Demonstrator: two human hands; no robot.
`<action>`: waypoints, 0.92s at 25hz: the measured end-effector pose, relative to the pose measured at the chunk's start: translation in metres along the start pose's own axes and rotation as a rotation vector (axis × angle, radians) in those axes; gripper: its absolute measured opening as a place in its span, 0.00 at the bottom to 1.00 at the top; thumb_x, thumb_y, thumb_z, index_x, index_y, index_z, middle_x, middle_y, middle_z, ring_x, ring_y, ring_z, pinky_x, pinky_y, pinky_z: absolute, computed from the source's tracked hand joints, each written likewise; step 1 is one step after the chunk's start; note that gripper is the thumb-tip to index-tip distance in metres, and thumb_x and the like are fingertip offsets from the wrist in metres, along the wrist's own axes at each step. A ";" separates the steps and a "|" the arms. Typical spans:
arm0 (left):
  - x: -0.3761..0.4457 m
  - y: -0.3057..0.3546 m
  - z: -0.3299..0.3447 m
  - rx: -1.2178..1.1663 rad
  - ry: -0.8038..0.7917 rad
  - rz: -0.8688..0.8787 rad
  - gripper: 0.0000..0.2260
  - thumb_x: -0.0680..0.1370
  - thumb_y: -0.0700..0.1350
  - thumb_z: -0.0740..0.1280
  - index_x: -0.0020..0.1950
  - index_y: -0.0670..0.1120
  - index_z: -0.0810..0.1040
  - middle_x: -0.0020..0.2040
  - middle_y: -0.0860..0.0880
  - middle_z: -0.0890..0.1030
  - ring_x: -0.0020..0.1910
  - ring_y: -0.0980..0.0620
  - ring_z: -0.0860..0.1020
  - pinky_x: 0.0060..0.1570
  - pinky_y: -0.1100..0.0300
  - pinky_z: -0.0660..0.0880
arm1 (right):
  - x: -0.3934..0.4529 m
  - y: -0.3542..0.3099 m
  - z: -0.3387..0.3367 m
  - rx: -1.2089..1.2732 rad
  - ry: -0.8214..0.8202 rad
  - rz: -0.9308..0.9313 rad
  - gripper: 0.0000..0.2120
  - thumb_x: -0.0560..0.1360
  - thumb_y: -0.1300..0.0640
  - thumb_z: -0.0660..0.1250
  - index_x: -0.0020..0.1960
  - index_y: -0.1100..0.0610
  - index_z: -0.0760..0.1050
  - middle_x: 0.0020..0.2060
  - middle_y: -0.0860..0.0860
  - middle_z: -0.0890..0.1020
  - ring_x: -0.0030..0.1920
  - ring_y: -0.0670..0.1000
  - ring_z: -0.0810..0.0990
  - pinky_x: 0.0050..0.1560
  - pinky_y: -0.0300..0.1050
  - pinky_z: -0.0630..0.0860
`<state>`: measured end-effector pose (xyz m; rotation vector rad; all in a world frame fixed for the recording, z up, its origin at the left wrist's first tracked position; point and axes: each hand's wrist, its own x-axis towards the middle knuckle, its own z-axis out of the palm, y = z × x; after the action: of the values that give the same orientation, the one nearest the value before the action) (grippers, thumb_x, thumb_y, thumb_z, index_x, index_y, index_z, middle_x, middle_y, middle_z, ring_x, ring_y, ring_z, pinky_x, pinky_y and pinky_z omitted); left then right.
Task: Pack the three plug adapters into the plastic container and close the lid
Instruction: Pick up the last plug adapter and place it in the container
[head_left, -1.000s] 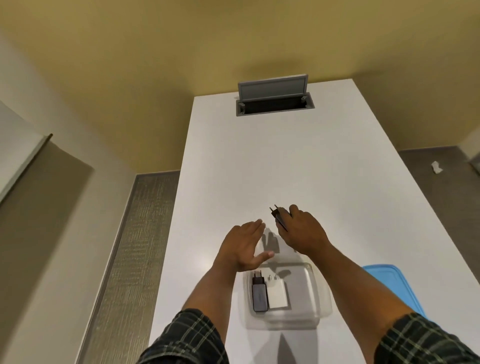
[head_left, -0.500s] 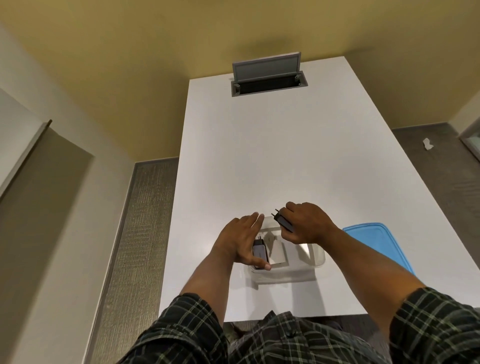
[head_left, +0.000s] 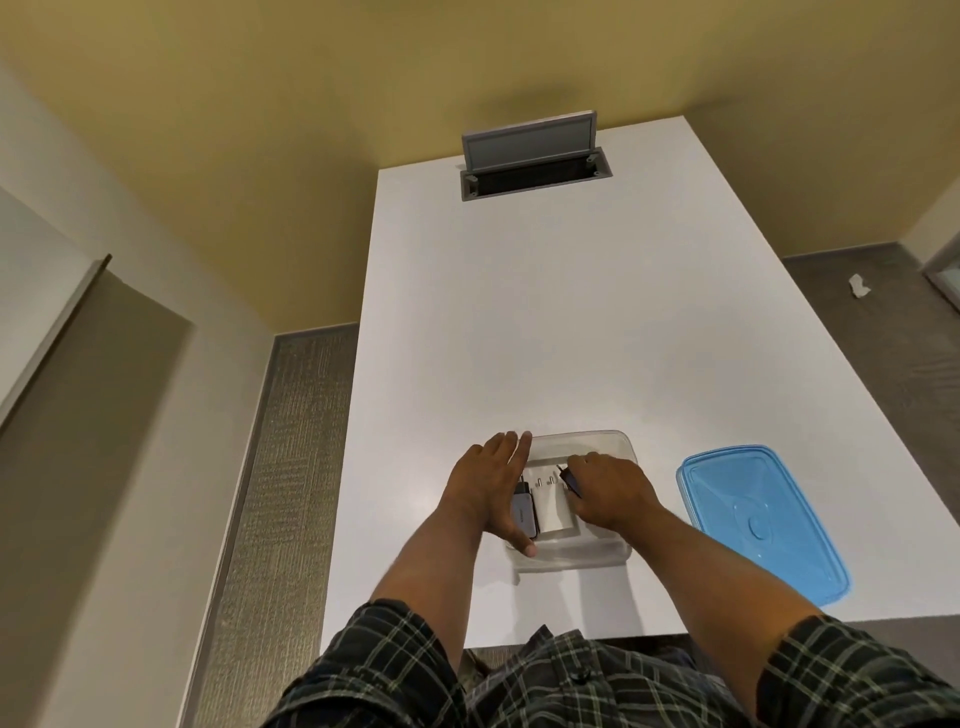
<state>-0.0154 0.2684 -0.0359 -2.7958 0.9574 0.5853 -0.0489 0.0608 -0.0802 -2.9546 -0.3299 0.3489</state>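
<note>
The white table (head_left: 519, 322) carries a blue lid (head_left: 761, 519) lying at 3 o'clock of the clear plastic container (head_left: 587, 441). The container's 9 o'clock side is braced by the flat, spread left hand (head_left: 488, 486). The right hand (head_left: 610, 491) is closed on a black plug adapter (head_left: 570, 480) inside it, beside the white adapter (head_left: 553, 512) and grey adapter (head_left: 523, 512), 2 already seated.

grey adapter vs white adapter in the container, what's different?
Colour: the grey adapter is dark grey, while the white adapter is plain white. Shape: the grey one looks narrower, the white one wider. Contact: the left hand lies against the grey one's side, while the white one sits between the grey one and the right hand. Shared: both lie flat, side by side in the clear plastic container, prongs pointing away from the person.
</note>
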 end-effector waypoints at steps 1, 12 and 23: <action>0.001 0.001 0.000 0.005 -0.003 -0.006 0.71 0.56 0.76 0.75 0.83 0.41 0.42 0.82 0.43 0.56 0.80 0.44 0.56 0.74 0.49 0.63 | -0.001 0.000 0.006 0.007 -0.008 0.023 0.14 0.78 0.48 0.59 0.57 0.56 0.73 0.49 0.55 0.82 0.50 0.59 0.82 0.40 0.48 0.72; 0.003 0.005 -0.005 -0.008 -0.030 -0.041 0.73 0.54 0.74 0.77 0.83 0.40 0.42 0.80 0.44 0.59 0.80 0.45 0.57 0.74 0.50 0.64 | 0.003 -0.005 0.025 0.074 -0.079 0.150 0.18 0.79 0.52 0.59 0.66 0.57 0.68 0.51 0.56 0.83 0.51 0.60 0.82 0.40 0.48 0.70; 0.007 0.003 -0.006 -0.013 -0.055 -0.037 0.74 0.52 0.76 0.76 0.83 0.44 0.41 0.79 0.45 0.61 0.77 0.45 0.62 0.72 0.50 0.65 | -0.001 -0.002 0.010 0.138 -0.094 0.192 0.20 0.74 0.48 0.62 0.63 0.55 0.71 0.52 0.55 0.83 0.52 0.58 0.83 0.45 0.48 0.76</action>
<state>-0.0103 0.2609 -0.0329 -2.7863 0.8928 0.6620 -0.0528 0.0632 -0.0893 -2.8448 -0.0299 0.5126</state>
